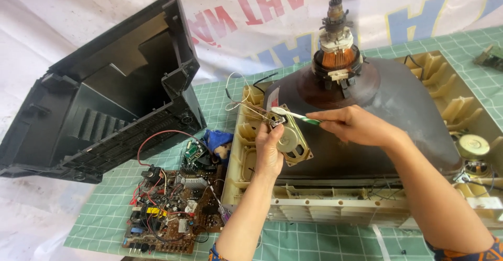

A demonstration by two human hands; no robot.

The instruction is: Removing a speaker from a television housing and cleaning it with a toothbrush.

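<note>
— Over the tube's (367, 114) left edge, what is the left hand (268, 148) doing?
— Forearm raised, fingers closed around a speaker (291, 138), held tilted.
— And the right hand (353, 126)?
— It reaches in from the right, pinching a toothbrush (293, 115), bristles touching the speaker's top corner.

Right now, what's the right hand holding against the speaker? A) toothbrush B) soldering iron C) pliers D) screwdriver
A: the right hand holds a white and green toothbrush with its bristle end on the small speaker, which the left hand grips beside the picture tube.
</note>
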